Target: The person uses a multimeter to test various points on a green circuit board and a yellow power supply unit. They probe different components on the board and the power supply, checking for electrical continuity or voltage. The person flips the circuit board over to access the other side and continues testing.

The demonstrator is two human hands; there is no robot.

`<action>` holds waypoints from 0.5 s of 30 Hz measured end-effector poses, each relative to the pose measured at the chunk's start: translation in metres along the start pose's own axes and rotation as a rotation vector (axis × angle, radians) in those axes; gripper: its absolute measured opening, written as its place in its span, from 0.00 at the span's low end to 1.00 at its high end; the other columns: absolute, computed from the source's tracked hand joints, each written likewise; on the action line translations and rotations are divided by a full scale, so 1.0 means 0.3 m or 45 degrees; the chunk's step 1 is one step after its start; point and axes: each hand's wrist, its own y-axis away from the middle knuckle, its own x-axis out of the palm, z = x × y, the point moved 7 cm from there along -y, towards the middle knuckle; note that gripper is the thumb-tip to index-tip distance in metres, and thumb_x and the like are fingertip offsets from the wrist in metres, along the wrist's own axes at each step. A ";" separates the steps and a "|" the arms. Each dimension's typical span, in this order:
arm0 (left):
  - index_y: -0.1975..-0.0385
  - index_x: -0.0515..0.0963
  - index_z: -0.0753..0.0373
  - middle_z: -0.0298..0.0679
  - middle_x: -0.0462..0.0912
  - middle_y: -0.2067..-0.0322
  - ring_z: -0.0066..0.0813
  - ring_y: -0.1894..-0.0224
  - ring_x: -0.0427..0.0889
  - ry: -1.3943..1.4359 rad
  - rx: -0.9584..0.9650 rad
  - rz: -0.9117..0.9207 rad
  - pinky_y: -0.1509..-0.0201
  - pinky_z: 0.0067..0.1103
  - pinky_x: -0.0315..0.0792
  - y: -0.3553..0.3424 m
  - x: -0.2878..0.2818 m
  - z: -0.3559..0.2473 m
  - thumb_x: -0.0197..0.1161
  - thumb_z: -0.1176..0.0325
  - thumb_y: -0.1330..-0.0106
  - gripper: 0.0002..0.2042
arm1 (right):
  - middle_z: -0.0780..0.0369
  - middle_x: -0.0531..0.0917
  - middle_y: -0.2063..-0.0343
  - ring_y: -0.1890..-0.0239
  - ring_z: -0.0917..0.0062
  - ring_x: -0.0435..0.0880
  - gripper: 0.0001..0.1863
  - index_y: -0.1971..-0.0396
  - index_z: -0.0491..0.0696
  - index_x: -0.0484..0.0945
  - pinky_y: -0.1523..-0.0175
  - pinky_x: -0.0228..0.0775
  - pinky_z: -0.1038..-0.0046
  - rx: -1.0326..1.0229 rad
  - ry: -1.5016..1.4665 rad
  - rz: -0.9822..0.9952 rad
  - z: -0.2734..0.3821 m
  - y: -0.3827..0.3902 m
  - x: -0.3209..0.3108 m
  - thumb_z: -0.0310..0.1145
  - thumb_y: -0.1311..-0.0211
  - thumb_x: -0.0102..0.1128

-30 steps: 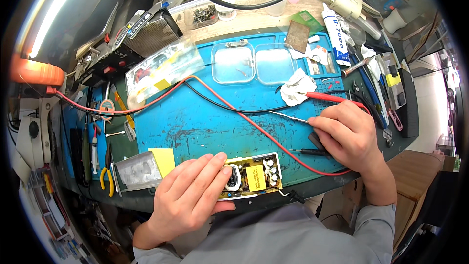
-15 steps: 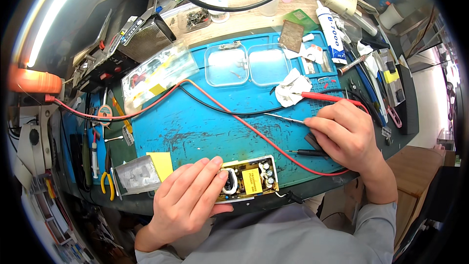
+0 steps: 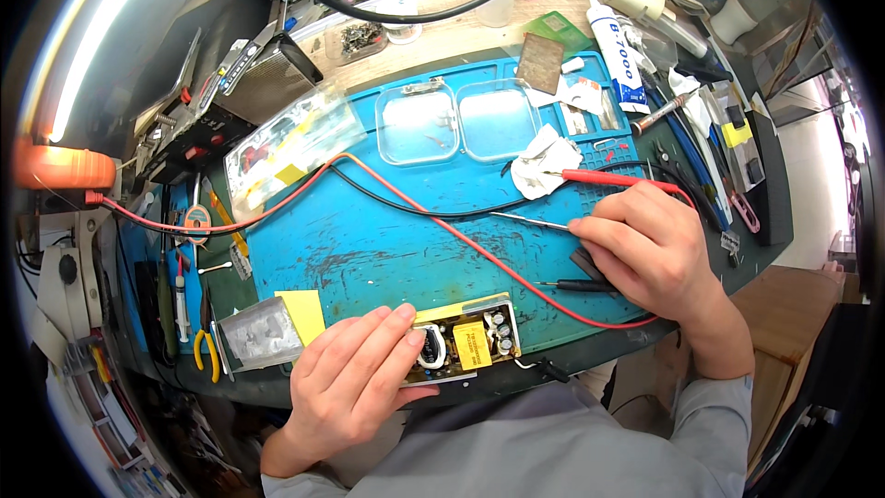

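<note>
At the near edge of the mat, my left hand is wrapped over the left end of a power supply circuit board in an open metal tray. A yellow transformer, a white-ringed coil and several capacitors stand on it; the left end is hidden under my fingers. My right hand pinches a slim pointed metal tool, its tip toward the left, above the mat and apart from the board. Close by are a red test probe and a black test probe.
Red and black leads cross the blue mat. Beyond them are a clear lidded box, crumpled tissue and a glue tube. Yellow-handled pliers and a grey block on yellow paper are at the left.
The board has tipped slightly in my left hand, so more of its yellowish far edge shows. My right hand keeps its pinch on the metal tool. The whole view has shifted a little.
</note>
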 end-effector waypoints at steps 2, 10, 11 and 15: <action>0.47 0.82 0.64 0.43 0.87 0.46 0.39 0.47 0.86 0.005 -0.001 -0.003 0.45 0.30 0.79 -0.003 -0.002 -0.001 0.70 0.52 0.34 0.24 | 0.63 0.82 0.68 0.71 0.71 0.81 0.16 0.63 0.45 0.85 0.68 0.74 0.71 0.005 -0.002 -0.002 -0.002 0.003 -0.001 0.22 0.57 0.73; 0.48 0.82 0.64 0.43 0.88 0.48 0.39 0.48 0.86 -0.004 -0.010 -0.003 0.46 0.30 0.79 -0.003 0.001 -0.003 0.74 0.51 0.38 0.25 | 0.63 0.82 0.68 0.71 0.72 0.80 0.16 0.64 0.45 0.85 0.69 0.74 0.72 -0.005 -0.002 -0.022 -0.007 0.013 0.001 0.23 0.58 0.73; 0.48 0.82 0.64 0.43 0.88 0.48 0.39 0.48 0.86 -0.008 -0.010 0.001 0.46 0.30 0.79 -0.004 0.001 -0.004 0.74 0.52 0.38 0.25 | 0.63 0.82 0.68 0.71 0.72 0.80 0.16 0.64 0.45 0.84 0.69 0.74 0.72 -0.008 -0.006 -0.031 -0.007 0.016 0.002 0.23 0.58 0.73; 0.48 0.82 0.65 0.43 0.88 0.48 0.39 0.48 0.86 -0.026 -0.022 0.007 0.46 0.30 0.79 -0.004 -0.003 -0.006 0.74 0.52 0.38 0.25 | 0.63 0.82 0.68 0.71 0.72 0.80 0.16 0.64 0.45 0.84 0.69 0.75 0.72 -0.008 -0.004 -0.024 -0.005 0.011 0.005 0.22 0.58 0.73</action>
